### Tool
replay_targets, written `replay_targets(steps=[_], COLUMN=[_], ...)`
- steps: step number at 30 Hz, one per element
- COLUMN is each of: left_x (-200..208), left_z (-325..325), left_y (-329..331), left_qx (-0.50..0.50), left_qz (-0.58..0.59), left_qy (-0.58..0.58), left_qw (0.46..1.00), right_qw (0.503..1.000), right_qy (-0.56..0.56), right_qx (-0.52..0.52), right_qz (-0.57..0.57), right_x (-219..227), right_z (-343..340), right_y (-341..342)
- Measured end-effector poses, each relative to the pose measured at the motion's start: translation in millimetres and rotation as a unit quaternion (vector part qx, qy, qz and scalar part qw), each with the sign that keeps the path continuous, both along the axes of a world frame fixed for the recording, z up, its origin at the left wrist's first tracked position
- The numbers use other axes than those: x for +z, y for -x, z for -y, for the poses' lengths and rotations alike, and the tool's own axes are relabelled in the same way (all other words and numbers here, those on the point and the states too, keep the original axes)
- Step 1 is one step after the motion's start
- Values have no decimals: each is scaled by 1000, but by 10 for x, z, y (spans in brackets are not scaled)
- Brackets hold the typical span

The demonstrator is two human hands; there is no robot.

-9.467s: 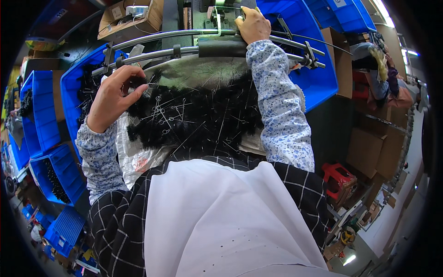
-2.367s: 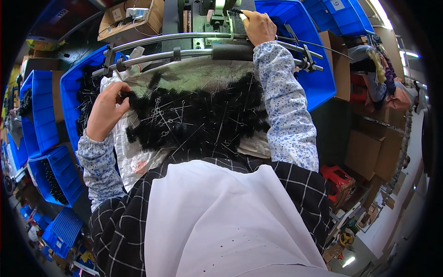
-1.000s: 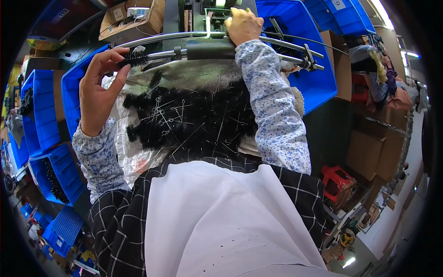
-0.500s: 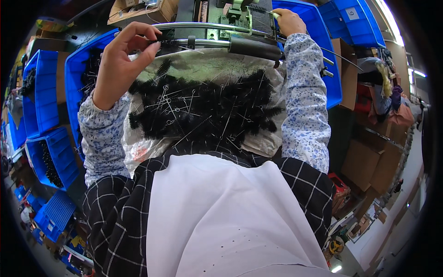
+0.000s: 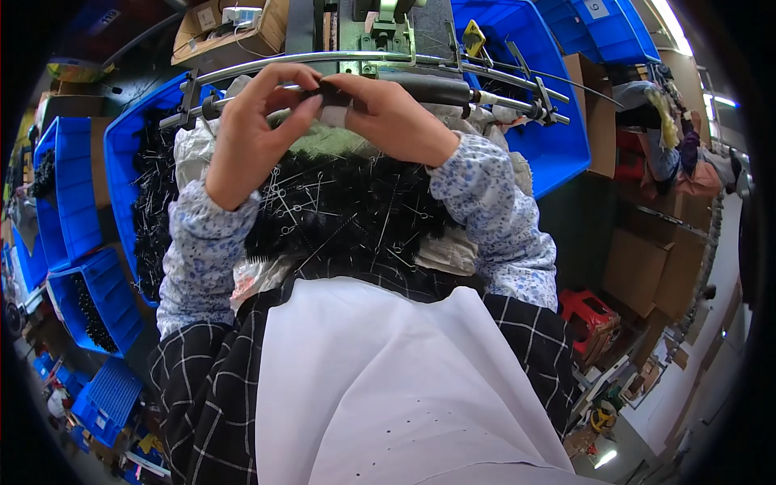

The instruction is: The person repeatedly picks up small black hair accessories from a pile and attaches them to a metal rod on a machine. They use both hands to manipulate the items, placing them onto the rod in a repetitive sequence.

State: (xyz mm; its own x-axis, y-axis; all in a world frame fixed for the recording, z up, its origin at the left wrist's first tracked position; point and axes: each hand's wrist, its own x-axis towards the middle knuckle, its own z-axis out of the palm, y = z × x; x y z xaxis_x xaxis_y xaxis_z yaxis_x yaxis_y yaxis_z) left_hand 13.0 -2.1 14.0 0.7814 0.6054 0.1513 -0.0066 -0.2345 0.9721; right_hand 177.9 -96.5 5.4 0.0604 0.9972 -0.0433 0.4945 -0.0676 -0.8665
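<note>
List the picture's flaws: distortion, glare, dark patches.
Head view, upper part: the metal rail looks bowed, and the corners go black; head view, upper right: the strip light is blown out; head view, middle: the brush pile is so dark that bristles merge; head view, at the left hand and right hand: the dark piece shows little detail.
</note>
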Motion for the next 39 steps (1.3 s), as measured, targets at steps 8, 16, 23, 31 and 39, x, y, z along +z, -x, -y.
replay_targets(steps=[8, 16, 23, 31, 39], left_x=[-583, -799, -621, -58, 296], left_z=[-596, -532, -470, -409, -464], left_y=[1101, 1108, 978, 856, 881], left_qx=[-34, -80, -82, -55, 65], left_qz=[-369, -450, -426, -367, -177], left_qy=[-250, -173, -168, -179, -159], left_qw=[894, 872, 885, 911, 969], right_qw=[817, 810, 830, 830, 815], right_qy=[-48, -69, -82, -74, 0], right_qx=[-268, -265, -255, -206, -295], right_qz=[508, 518, 489, 512, 499], right_x=[-606, -768, -757, -745, -756], right_z=[-221, -364, -361, -382, -158], right_y=[-1133, -1319, -1309, -1419, -1385])
